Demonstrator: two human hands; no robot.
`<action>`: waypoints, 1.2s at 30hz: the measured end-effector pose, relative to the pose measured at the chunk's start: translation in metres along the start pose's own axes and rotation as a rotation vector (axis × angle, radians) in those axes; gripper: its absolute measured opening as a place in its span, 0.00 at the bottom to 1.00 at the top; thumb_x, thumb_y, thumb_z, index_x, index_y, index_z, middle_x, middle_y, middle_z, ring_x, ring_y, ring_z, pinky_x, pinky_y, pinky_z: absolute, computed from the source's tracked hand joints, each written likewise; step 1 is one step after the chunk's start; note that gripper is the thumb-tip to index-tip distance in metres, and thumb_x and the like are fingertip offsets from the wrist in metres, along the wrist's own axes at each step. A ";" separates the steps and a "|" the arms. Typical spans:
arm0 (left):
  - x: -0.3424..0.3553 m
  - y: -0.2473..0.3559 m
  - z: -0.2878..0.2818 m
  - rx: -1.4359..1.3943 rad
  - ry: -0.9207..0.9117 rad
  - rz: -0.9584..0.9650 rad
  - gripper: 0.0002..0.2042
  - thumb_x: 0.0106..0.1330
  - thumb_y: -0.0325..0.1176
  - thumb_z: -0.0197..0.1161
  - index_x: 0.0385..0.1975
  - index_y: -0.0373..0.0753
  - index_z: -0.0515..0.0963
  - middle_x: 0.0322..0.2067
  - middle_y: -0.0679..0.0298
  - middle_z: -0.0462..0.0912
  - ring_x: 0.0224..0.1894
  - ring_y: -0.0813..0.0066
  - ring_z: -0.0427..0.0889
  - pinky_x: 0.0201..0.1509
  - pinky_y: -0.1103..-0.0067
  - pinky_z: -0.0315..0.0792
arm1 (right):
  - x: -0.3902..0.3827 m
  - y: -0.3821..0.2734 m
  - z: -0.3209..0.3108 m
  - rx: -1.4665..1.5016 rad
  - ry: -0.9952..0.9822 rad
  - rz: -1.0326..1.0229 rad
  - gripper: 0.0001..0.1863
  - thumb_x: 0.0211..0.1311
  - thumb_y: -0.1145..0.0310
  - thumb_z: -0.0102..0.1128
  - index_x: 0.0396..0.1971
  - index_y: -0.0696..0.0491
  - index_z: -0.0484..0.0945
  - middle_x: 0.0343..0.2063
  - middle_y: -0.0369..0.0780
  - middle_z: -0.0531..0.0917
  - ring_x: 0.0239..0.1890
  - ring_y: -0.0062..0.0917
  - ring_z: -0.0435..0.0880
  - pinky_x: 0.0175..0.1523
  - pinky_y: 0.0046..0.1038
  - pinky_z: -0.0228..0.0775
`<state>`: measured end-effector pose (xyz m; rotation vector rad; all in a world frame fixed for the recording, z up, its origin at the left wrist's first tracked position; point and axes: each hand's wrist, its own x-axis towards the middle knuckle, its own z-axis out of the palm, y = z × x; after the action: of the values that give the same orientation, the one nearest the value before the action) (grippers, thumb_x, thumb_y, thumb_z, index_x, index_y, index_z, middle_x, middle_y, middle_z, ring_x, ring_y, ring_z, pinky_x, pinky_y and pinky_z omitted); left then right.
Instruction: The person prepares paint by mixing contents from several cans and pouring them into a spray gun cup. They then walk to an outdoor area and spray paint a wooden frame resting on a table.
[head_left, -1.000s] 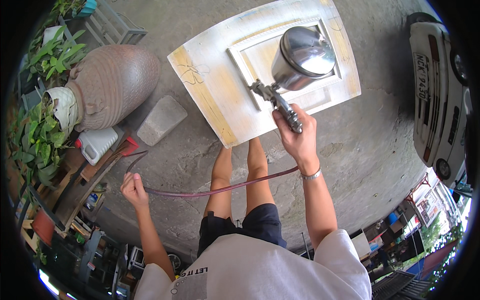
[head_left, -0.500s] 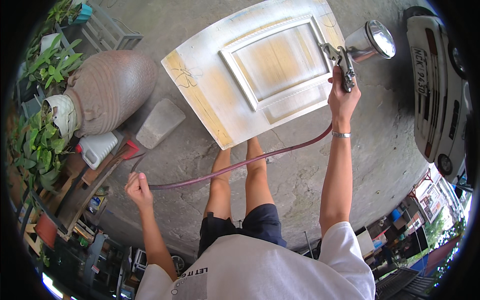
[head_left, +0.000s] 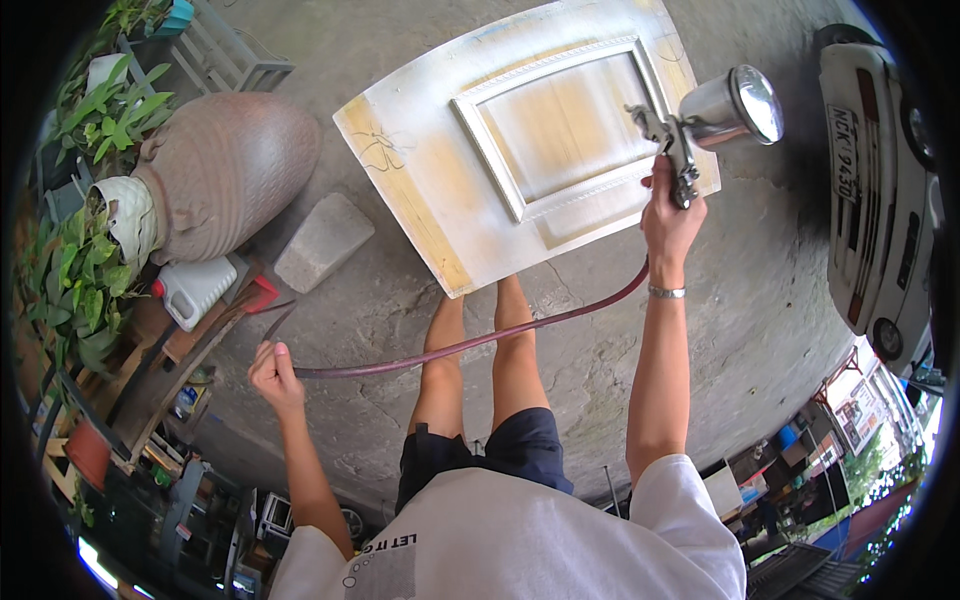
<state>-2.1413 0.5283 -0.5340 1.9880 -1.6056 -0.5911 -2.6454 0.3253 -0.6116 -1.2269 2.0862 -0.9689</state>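
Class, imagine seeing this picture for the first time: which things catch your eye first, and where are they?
A white-painted wooden door panel lies on the concrete at top centre. At its right edge the right hand holds a metal spray gun with shiny cup. The left hand, lower left, grips the dark red hose.

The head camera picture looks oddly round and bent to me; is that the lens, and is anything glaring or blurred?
In the head view, the fisheye lens curves straight edges, so the white car bows at the dark rim; daylight is soft with faint shadows; the spray gun's metal cup in the right hand shows a bright glint; the door panel and the left hand on the red hose look sharp.
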 end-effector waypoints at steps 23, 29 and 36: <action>-0.012 -0.008 -0.002 0.033 -0.045 -0.044 0.20 0.72 0.28 0.54 0.15 0.31 0.63 0.13 0.58 0.61 0.17 0.64 0.60 0.26 0.69 0.54 | 0.028 -0.055 -0.004 -0.128 -0.062 0.087 0.20 0.69 0.57 0.65 0.35 0.62 0.83 0.16 0.39 0.79 0.21 0.20 0.76 0.31 0.27 0.69; -0.043 -0.020 0.025 -0.001 -0.300 -0.373 0.20 0.72 0.34 0.59 0.17 0.30 0.67 0.14 0.58 0.67 0.20 0.65 0.69 0.28 0.70 0.61 | 0.068 -0.027 -0.036 -0.127 0.210 0.061 0.19 0.70 0.57 0.64 0.34 0.61 0.84 0.20 0.39 0.84 0.15 0.17 0.76 0.22 0.25 0.67; -0.029 -0.056 0.082 0.042 -0.559 -0.336 0.18 0.72 0.42 0.63 0.53 0.37 0.79 0.48 0.53 0.85 0.54 0.61 0.83 0.57 0.71 0.73 | -0.006 -0.031 -0.081 0.029 0.174 0.030 0.18 0.72 0.59 0.63 0.46 0.60 0.84 0.26 0.40 0.87 0.13 0.14 0.74 0.16 0.22 0.62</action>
<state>-2.1563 0.5566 -0.6322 2.2727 -1.5865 -1.3499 -2.6864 0.3457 -0.5371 -1.1286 2.2081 -1.1229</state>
